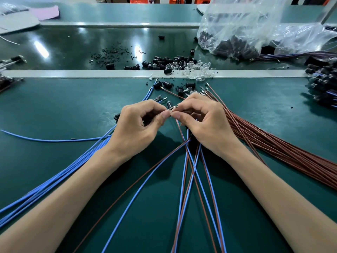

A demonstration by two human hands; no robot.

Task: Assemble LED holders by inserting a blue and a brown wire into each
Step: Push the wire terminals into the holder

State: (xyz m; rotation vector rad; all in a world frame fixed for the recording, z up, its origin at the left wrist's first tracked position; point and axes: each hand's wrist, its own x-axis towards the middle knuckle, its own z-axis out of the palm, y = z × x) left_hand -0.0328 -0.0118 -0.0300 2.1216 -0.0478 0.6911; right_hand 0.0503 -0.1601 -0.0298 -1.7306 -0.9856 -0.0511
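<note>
Am seeing left hand [138, 123] pinching black LED holder [168, 104], right hand [204, 121] pinching metal wire terminal [174, 107] against it, over green counter [73, 106]; wire colour unclear.

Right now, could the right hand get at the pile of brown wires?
Probably yes: the brown wires lie uncovered just beside the right hand. It is busy, though, pinching a wire terminal.

Green bench mat [54, 110], grey rail [73, 73], glossy belt [76, 50] reflecting lights
</note>
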